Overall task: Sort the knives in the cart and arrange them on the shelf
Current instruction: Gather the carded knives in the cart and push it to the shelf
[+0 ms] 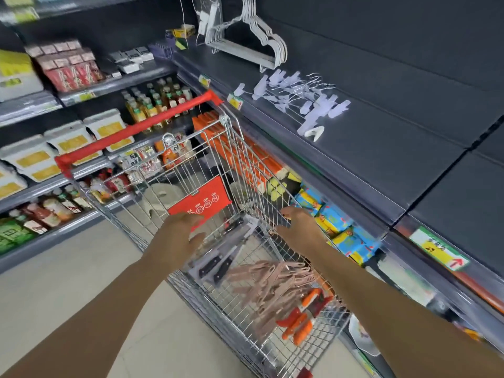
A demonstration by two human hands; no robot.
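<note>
Black-handled knives (218, 257) lie between left hand (176, 233) and right hand (298, 227), fingers (191, 217) spread, empty.

You see white hangers (240, 53) above loose clips (313, 105), pink hangers (272, 285) below; bottles (152, 105) and white tubs (68, 140) left, blue packets (346, 236) right.
</note>
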